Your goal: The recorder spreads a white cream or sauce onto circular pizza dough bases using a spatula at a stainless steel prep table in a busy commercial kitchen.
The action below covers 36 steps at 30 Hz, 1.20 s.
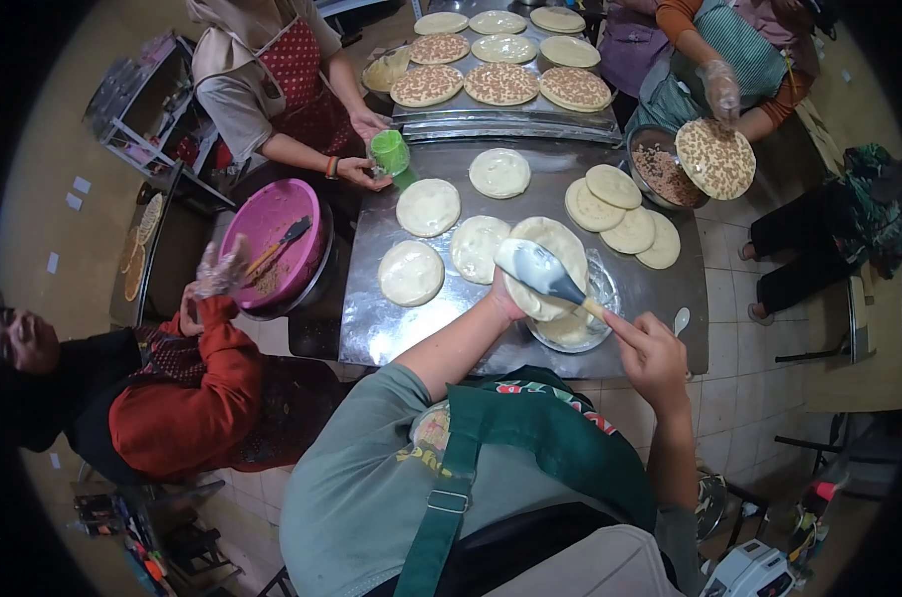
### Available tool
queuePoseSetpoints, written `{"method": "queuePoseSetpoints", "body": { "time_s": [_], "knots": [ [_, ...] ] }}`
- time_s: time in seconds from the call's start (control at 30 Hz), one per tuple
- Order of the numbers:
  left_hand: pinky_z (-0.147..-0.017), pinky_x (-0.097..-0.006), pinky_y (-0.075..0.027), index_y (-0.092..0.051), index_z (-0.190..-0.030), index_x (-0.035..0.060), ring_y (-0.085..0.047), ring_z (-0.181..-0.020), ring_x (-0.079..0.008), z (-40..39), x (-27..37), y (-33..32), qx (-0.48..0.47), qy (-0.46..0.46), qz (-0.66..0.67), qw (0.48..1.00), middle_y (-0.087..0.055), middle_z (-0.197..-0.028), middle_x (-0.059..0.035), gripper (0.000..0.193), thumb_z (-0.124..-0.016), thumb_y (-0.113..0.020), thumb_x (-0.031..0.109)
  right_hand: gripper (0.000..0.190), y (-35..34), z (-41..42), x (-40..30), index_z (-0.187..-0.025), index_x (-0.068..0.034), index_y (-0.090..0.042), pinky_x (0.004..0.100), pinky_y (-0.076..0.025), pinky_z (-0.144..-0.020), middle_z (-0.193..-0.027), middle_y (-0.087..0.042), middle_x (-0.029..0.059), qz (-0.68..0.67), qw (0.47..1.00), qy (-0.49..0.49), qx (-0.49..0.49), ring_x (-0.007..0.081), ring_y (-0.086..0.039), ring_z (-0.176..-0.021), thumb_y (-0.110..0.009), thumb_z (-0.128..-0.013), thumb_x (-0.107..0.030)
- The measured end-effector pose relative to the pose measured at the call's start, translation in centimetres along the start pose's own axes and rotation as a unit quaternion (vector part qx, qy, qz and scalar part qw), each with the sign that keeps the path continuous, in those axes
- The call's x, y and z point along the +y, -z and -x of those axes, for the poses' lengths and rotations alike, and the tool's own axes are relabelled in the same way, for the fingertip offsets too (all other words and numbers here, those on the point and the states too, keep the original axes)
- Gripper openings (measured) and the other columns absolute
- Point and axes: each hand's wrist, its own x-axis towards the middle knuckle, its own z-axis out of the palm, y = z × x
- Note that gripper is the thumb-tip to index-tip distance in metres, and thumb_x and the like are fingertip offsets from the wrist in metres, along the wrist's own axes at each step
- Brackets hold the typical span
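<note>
My left hand (505, 300) holds a flat round cake layer (563, 237) from below, above a bowl (611, 287) with pale cream in it. In my right hand (654, 362) is a spatula with a wooden handle and a dark blade (546, 274). White cream coats much of that blade, which lies over the layer's face. Left of the bowl, several cream-coated rounds (427, 207) rest on the metal table (495, 351). Plain rounds (628, 231) overlap one another to the right. Part of the bowl is hidden behind the held layer.
A white spoon (681, 321) lies near the right edge. Across the table, a person holds a green cup (389, 153); another holds a crumb-topped round (716, 159) by a crumb bowl (663, 168). Trays (503, 128) of rounds stand behind. A pink basin (309, 195) is at left, beside another person.
</note>
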Motion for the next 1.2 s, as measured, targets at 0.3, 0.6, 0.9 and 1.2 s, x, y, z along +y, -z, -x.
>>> {"method": "queuePoseSetpoints", "body": {
  "time_s": [0.3,0.6,0.9,1.2],
  "knots": [
    [-0.095,-0.0477,-0.034,-0.040,-0.124,0.0098,-0.044,-0.112,-0.0301,1.6,1.2,0.6,-0.072,0.038,0.016,0.997,-0.045,-0.124,-0.0118,0.052,-0.086,-0.030,0.044,0.032,3.1,-2.1,2.5,-0.103,-0.025,-0.061,0.0357,-0.042,-0.054,-0.064,-0.048,0.0085,0.081,0.989,-0.122,-0.018,0.0268,-0.051,-0.059,-0.052,-0.075,-0.012],
    [-0.097,-0.0448,-0.033,-0.035,-0.127,0.0104,-0.041,-0.116,-0.0269,0.8,3.7,1.6,-0.101,-0.113,-0.101,0.983,-0.041,-0.127,-0.0094,0.048,-0.088,-0.030,0.039,0.028,3.2,-1.6,3.0,-0.103,-0.020,-0.061,0.0358,-0.042,-0.056,-0.062,-0.050,0.0115,0.048,0.988,-0.132,-0.068,0.0284,-0.052,-0.059,-0.051,-0.078,-0.014],
    [-0.096,-0.0467,-0.034,-0.039,-0.124,0.0125,-0.042,-0.114,-0.0287,-0.3,3.5,0.0,-0.109,-0.150,-0.004,0.983,-0.043,-0.125,-0.0097,0.050,-0.086,-0.030,0.043,0.029,2.2,-0.3,1.3,-0.106,-0.017,-0.059,0.0372,-0.044,-0.058,-0.069,-0.055,0.0162,0.068,0.983,-0.144,-0.091,0.0311,-0.055,-0.063,-0.048,-0.079,-0.013],
    [-0.094,-0.0444,-0.036,-0.044,-0.120,0.0133,-0.046,-0.110,-0.0279,-1.9,2.2,-1.0,-0.040,-0.186,-0.024,0.981,-0.048,-0.119,-0.0083,0.049,-0.084,-0.033,0.046,0.028,1.4,1.3,3.7,-0.109,-0.007,-0.056,0.0245,-0.039,-0.050,-0.057,-0.051,0.0111,-0.111,0.972,-0.204,-0.034,0.0088,-0.047,-0.050,-0.046,-0.084,-0.010]
  ]
}}
